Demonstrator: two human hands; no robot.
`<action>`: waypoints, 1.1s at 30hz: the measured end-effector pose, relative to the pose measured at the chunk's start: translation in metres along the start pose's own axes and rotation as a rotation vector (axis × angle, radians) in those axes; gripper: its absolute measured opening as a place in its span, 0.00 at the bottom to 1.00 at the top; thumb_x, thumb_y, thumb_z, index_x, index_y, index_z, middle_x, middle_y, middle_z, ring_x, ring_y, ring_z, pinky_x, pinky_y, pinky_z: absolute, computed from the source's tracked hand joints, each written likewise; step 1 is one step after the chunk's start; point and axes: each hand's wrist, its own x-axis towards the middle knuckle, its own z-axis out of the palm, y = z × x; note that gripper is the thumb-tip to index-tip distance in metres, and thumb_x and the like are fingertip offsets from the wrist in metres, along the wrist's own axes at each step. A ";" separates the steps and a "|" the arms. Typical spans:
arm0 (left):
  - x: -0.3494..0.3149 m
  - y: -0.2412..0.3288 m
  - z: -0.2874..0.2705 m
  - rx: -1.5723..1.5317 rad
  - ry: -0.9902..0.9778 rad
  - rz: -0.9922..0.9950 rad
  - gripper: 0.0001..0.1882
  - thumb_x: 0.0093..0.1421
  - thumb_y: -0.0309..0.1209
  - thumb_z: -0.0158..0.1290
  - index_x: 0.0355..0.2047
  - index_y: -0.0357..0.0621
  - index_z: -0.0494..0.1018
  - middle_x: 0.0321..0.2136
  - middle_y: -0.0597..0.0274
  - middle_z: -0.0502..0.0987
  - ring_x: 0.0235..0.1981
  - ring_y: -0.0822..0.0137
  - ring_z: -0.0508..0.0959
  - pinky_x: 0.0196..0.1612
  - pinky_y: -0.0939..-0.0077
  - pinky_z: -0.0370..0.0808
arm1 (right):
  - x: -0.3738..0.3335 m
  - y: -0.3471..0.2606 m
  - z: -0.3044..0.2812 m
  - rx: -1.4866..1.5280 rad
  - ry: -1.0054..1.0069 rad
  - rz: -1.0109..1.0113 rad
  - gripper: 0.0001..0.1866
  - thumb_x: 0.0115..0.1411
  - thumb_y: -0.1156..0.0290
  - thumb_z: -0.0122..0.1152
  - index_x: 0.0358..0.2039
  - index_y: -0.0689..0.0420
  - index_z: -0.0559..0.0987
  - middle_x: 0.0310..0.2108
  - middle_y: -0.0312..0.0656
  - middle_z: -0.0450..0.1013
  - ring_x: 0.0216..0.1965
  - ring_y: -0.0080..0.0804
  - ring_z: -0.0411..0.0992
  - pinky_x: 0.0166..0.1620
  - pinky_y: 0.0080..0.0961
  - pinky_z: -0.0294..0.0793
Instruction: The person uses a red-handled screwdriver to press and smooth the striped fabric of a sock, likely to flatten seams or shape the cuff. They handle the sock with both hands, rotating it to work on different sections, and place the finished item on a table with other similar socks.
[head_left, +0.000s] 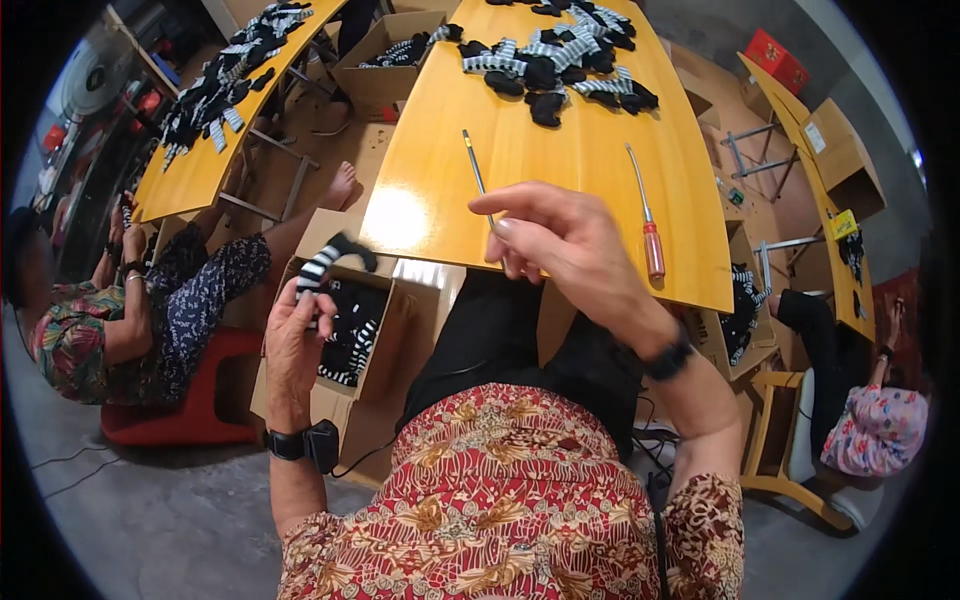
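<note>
My left hand (pixel 295 325) is closed on a black-and-white striped sock (pixel 318 265), pinching it by its lower end above an open cardboard box (pixel 385 345). The sock's dark end bends off to the right. Over the table's near edge, my right hand (pixel 550 240) is closed, thumb and index finger brought together at a thin metal rod (pixel 473 160) with a dark, yellow-banded tip. The rod points away from me; its near end is hidden by the fingers. To the right of that hand lies a thin hooked tool with a red handle (pixel 653 250).
Striped and black socks (pixel 560 60) are heaped at the far end of the yellow table (pixel 420 170). More socks lie in the boxes beside it and on another table (pixel 190 165) at left. One person sits at left on a red chair (pixel 190 400), another at right.
</note>
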 end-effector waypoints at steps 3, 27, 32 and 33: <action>0.003 -0.025 -0.052 -0.035 0.217 -0.041 0.12 0.66 0.29 0.48 0.48 0.38 0.68 0.27 0.65 0.76 0.20 0.80 0.70 0.24 0.87 0.68 | -0.027 -0.069 0.016 0.135 -0.088 -0.038 0.14 0.59 0.79 0.49 0.45 0.64 0.78 0.26 0.39 0.76 0.24 0.19 0.71 0.28 0.14 0.70; 0.062 -0.118 -0.086 0.575 0.471 -0.104 0.15 0.61 0.27 0.53 0.48 0.36 0.72 0.42 0.60 0.76 0.44 0.70 0.74 0.50 0.77 0.70 | 0.091 -0.074 -0.170 -0.600 0.206 -0.086 0.13 0.62 0.69 0.53 0.42 0.62 0.79 0.30 0.36 0.76 0.30 0.18 0.75 0.31 0.16 0.74; 0.079 -0.111 -0.049 0.432 0.386 -0.159 0.13 0.62 0.32 0.54 0.46 0.42 0.73 0.36 0.67 0.77 0.35 0.78 0.73 0.35 0.87 0.67 | 0.181 -0.002 -0.223 -0.934 0.322 -0.073 0.15 0.59 0.65 0.54 0.42 0.60 0.79 0.32 0.43 0.78 0.32 0.31 0.77 0.36 0.26 0.76; 0.083 -0.111 -0.046 0.430 0.379 -0.179 0.13 0.62 0.32 0.54 0.45 0.42 0.73 0.36 0.68 0.77 0.35 0.78 0.73 0.35 0.86 0.67 | 0.203 0.032 -0.242 -1.020 0.337 -0.144 0.16 0.59 0.63 0.55 0.41 0.60 0.80 0.33 0.47 0.78 0.33 0.38 0.77 0.38 0.30 0.77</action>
